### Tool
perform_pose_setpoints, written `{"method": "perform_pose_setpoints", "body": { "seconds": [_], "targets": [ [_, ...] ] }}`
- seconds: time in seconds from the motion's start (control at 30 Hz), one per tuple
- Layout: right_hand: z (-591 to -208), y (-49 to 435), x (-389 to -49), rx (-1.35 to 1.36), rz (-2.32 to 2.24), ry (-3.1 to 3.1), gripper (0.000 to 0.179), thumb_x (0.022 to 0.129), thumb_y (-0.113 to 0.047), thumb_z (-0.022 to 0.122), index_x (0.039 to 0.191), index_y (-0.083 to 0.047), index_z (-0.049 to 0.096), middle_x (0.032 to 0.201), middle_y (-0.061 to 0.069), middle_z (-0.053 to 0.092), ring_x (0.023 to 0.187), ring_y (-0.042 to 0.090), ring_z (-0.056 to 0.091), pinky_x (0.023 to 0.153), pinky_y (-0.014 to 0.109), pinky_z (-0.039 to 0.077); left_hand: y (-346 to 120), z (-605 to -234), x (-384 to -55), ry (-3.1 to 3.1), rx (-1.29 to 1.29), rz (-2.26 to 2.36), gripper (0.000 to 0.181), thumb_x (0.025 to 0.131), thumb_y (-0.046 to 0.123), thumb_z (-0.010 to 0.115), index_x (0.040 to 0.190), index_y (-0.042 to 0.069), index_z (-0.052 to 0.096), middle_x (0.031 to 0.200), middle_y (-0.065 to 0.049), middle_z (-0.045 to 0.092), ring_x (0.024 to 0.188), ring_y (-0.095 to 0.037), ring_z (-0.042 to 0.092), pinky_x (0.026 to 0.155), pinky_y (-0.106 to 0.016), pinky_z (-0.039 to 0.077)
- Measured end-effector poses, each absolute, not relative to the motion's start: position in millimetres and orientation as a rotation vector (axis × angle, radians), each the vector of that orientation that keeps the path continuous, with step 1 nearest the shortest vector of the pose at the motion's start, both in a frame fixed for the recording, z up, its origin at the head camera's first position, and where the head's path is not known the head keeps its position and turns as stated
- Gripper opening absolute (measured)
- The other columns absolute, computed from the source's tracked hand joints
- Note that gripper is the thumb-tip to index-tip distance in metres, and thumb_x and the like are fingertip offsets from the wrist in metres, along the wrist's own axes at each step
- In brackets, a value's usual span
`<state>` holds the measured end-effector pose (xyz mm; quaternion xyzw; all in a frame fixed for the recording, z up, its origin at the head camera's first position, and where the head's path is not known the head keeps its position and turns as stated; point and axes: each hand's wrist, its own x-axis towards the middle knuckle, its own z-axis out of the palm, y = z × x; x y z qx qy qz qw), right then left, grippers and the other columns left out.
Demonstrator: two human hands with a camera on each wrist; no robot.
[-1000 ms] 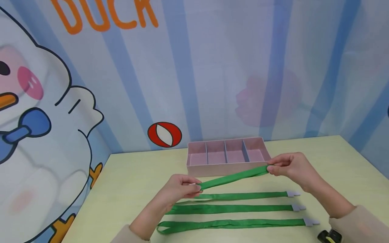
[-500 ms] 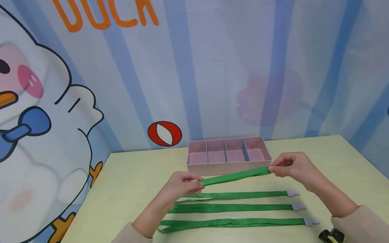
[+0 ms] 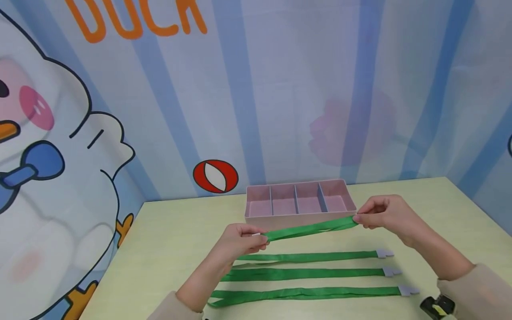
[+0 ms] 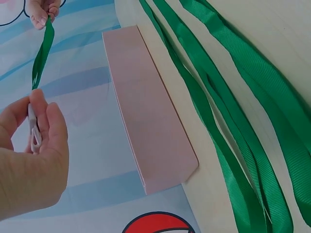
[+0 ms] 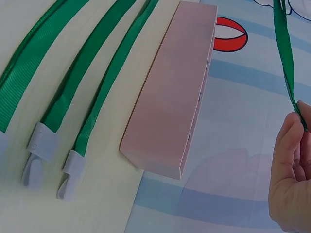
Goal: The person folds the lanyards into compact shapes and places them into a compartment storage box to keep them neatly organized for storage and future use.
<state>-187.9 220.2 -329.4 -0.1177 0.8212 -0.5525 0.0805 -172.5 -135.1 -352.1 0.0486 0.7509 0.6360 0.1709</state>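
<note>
A green lanyard (image 3: 310, 229), folded into a shorter band, stretches between my two hands in front of the pink box. My left hand (image 3: 242, 242) pinches its left end, and the white plastic clip (image 4: 34, 128) shows among those fingers in the left wrist view. At the other end my right hand (image 3: 386, 218) pinches the fold of the ribbon between thumb and fingers. Below the held band, three more green lanyards (image 3: 308, 257) lie side by side on the table, their white clips (image 3: 385, 254) pointing right. My left hand and forearm hide part of their left ends.
Behind the held lanyard stands a pink box (image 3: 300, 221) with several compartments, near the back edge of the pale table (image 3: 180, 235). A black object (image 3: 437, 306) sits by my right sleeve. A printed backdrop (image 3: 280, 89) rises behind the table.
Both hands have risen slightly with the lanyard held between them. The white clip shows more at the left fingers than a second ago. The lanyards on the table stay put.
</note>
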Motion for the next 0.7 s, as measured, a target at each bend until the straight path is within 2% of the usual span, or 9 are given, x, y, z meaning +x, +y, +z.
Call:
{"method": "perform_pose_setpoints", "body": {
  "seconds": [0.2,0.43,0.7],
  "targets": [
    [-326.7,219.0,-186.7,-0.304,-1.659,2.451,0.011,0.085,-0.017,0.069,0.085,-0.006,0.067,0.072,0.001,0.064,0.066,0.019,0.059,0.067,0.033,0.053,-131.3,-348.7,-171.8,2.155,0.158,1.787,0.022,0.088,0.014,0.064,0.102,-0.002,0.067,0.083,-0.002,0.069,0.077,-0.014,0.065,0.080,-0.034,0.054],
    [-323.8,217.9,-188.0,-0.298,-1.716,2.386,0.005,0.086,-0.014,0.067,0.082,-0.011,0.067,0.071,-0.002,0.064,0.065,0.017,0.058,0.067,0.031,0.053,-125.4,-347.7,-173.8,2.133,0.205,1.794,0.020,0.088,0.013,0.064,0.100,-0.002,0.068,0.082,-0.003,0.068,0.079,-0.016,0.065,0.081,-0.033,0.053],
    [-324.4,209.8,-187.4,-0.314,-1.769,2.338,0.007,0.085,-0.012,0.068,0.079,-0.015,0.067,0.071,-0.003,0.065,0.065,0.015,0.061,0.069,0.029,0.055,-119.0,-349.3,-174.5,2.103,0.224,1.829,0.020,0.087,0.012,0.065,0.101,-0.003,0.068,0.080,-0.001,0.067,0.080,-0.017,0.065,0.081,-0.033,0.053]
  ]
}}
